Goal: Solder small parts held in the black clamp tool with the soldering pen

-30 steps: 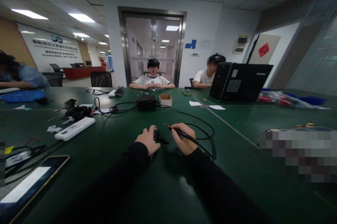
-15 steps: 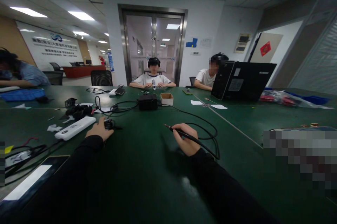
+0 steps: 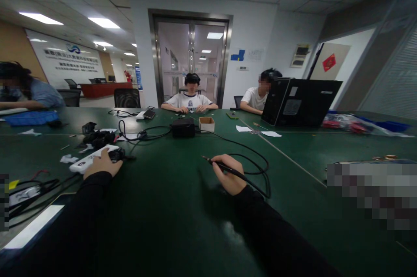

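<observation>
My right hand (image 3: 230, 173) grips a black soldering iron (image 3: 224, 166) like a pen, its thin tip pointing left above the green table (image 3: 163, 207). The iron's cable loops behind and beside the hand. At the left, my left hand (image 3: 103, 164) is closed on a small black object (image 3: 117, 154) with a dark thin end sticking out to the right. That hand is over the right part of a white power strip (image 3: 81, 165), which it partly covers.
A black box (image 3: 183, 128) with cables and a small open carton (image 3: 206, 124) stand mid-table. Dark parts (image 3: 97, 138) lie behind the power strip. A phone (image 3: 39, 225) lies near left. A black computer case (image 3: 302, 102) stands at right; people sit around.
My left hand has moved left with the small black object, from beside the power strip to over it. My right hand with the soldering iron has hardly moved.
</observation>
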A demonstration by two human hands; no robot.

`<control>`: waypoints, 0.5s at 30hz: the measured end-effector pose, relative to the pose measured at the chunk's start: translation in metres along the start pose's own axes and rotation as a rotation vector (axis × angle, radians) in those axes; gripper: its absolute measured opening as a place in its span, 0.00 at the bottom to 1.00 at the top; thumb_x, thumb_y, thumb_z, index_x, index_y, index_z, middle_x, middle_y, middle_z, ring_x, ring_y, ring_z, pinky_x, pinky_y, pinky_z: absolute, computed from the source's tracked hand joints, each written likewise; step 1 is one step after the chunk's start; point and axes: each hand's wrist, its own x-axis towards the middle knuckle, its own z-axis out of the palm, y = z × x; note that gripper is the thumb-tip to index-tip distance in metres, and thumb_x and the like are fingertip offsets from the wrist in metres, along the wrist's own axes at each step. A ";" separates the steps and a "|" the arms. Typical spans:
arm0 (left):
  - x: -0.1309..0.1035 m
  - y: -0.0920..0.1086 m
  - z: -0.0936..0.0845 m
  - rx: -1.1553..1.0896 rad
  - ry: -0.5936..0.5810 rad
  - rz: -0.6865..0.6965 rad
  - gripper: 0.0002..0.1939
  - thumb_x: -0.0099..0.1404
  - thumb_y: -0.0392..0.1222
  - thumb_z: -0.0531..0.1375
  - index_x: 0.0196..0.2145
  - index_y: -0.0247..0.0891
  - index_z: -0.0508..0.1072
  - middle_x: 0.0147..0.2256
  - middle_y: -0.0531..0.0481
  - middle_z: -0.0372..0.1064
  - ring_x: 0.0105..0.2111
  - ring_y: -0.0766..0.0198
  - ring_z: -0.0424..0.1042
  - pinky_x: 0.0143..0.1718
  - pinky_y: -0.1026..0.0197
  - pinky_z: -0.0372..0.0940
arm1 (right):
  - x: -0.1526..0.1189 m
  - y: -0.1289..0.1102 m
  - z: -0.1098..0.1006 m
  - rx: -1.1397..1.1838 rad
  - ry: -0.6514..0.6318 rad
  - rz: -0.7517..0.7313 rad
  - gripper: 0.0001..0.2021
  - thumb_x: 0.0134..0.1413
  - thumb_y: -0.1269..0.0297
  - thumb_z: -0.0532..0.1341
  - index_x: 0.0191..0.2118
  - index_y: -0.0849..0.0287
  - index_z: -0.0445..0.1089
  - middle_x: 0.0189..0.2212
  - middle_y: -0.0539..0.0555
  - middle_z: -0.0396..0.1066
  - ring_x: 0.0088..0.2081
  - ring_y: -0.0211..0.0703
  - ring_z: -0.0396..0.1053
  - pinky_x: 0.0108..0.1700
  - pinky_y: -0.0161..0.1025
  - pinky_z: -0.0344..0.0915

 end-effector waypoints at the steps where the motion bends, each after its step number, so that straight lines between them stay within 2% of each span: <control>1: 0.000 0.001 0.000 -0.001 -0.004 -0.025 0.38 0.63 0.59 0.46 0.64 0.35 0.45 0.59 0.25 0.54 0.54 0.35 0.64 0.49 0.45 0.59 | 0.000 0.000 0.000 -0.002 -0.003 0.001 0.06 0.54 0.70 0.58 0.34 0.57 0.72 0.30 0.52 0.73 0.32 0.41 0.71 0.37 0.37 0.67; 8: 0.000 0.006 -0.003 -0.022 -0.068 -0.082 0.37 0.64 0.57 0.45 0.65 0.40 0.42 0.60 0.25 0.51 0.56 0.32 0.62 0.49 0.44 0.58 | 0.001 -0.002 -0.002 -0.007 -0.017 0.010 0.06 0.54 0.70 0.58 0.33 0.56 0.72 0.30 0.53 0.73 0.32 0.42 0.71 0.37 0.38 0.67; 15: 0.006 0.000 0.002 -0.011 -0.039 -0.054 0.37 0.63 0.55 0.47 0.65 0.38 0.43 0.59 0.25 0.54 0.53 0.34 0.65 0.47 0.45 0.60 | 0.000 0.000 0.000 0.005 -0.019 0.011 0.05 0.54 0.70 0.58 0.33 0.56 0.72 0.30 0.53 0.73 0.32 0.42 0.71 0.38 0.38 0.67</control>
